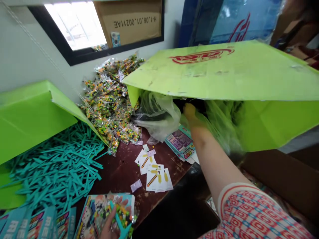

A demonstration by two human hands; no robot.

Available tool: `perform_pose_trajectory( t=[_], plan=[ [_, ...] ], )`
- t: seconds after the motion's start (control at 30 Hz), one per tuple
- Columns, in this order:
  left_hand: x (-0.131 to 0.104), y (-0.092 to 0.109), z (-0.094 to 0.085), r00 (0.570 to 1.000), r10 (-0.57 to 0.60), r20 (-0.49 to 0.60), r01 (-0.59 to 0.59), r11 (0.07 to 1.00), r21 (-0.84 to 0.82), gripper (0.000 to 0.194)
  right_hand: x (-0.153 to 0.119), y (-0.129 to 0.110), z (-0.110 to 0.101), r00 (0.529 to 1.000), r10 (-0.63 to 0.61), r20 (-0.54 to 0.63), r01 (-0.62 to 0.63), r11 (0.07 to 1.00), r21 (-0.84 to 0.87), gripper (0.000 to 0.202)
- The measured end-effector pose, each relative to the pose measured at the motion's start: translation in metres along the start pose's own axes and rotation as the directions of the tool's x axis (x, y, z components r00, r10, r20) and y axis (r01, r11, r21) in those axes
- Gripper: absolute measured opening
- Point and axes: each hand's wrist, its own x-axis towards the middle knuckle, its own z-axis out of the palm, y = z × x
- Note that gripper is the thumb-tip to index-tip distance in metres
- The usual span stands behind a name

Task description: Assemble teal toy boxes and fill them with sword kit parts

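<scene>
Patterned sleeve (256, 212) leads to right hand (189, 110), grip indeterminable, in green box (211, 74); left hand (108, 227) clasps bead packet (126, 214) and teal tool (123, 230), presumably freeing the right.

Packing workshop, heaped plastic packets (109, 99)

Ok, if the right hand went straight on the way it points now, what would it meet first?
Probably the dark contents inside the green box; the right hand is at its opening. The shadow under the flap hides depth, so I cannot tell how close.
</scene>
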Motion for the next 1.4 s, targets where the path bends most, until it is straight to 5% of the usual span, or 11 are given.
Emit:
perform_pose_trajectory(
  t=[0.23, 0.33, 0.47, 0.6, 0.73, 0.8, 0.9, 1.03, 1.2, 1.33, 1.4],
  plan=[
    [-0.004, -0.006, -0.005, 0.994, 0.093, -0.066, -0.091, 0.995, 0.027, 0.061, -0.025, 0.035, -0.086, 0.977, -0.087, -0.195, 0.139, 0.952, 0.272, 0.029],
    [-0.007, -0.011, 0.010, 0.996, 0.087, -0.026, -0.086, 0.996, 0.027, 0.048, -0.069, 0.053, -0.119, 0.994, -0.103, -0.040, 0.110, 0.919, 0.379, 0.044],
    [-0.021, -0.019, 0.045, 0.992, 0.018, 0.124, -0.012, 0.999, -0.045, 0.032, -0.152, 0.048, -0.119, 0.943, -0.103, 0.318, -0.049, 0.899, 0.435, 0.054],
    [-0.024, -0.028, 0.054, 0.973, 0.023, 0.230, 0.001, 0.994, -0.105, 0.026, -0.242, 0.004, -0.082, 0.749, -0.177, 0.639, -0.158, 0.889, 0.431, 0.050],
    [-0.025, -0.038, 0.035, 0.941, -0.005, 0.338, 0.037, 0.995, -0.088, 0.027, -0.339, -0.049, -0.017, 0.354, -0.401, 0.845, -0.012, 0.902, 0.432, 0.041],
    [-0.030, -0.041, 0.021, 0.918, 0.072, 0.390, -0.014, 0.989, -0.149, 0.039, -0.387, -0.067, 0.022, 0.273, -0.510, 0.816, 0.110, 0.859, 0.500, 0.039],
    [-0.040, -0.040, -0.007, 0.872, 0.241, 0.426, -0.136, 0.955, -0.264, 0.057, -0.440, -0.079, 0.075, 0.272, -0.557, 0.785, 0.179, 0.830, 0.528, 0.040],
    [-0.050, -0.037, -0.050, 0.899, 0.216, 0.382, -0.171, 0.974, -0.148, 0.036, -0.468, -0.081, 0.104, 0.230, -0.586, 0.777, 0.117, 0.809, 0.575, 0.036],
    [-0.052, -0.046, -0.066, 0.900, 0.392, 0.188, -0.356, 0.913, -0.202, 0.034, -0.491, -0.065, 0.076, 0.438, -0.358, 0.825, -0.405, 0.741, 0.536, 0.062],
    [-0.043, -0.065, -0.047, 0.785, 0.616, -0.067, -0.613, 0.756, -0.230, 0.031, -0.540, -0.037, 0.047, 0.311, -0.172, 0.935, -0.782, 0.513, 0.354, 0.061],
    [-0.038, -0.078, -0.035, 0.723, 0.679, -0.127, -0.691, 0.714, -0.114, 0.027, -0.559, -0.026, 0.040, 0.341, -0.057, 0.938, -0.846, 0.417, 0.333, 0.051]
  ],
)
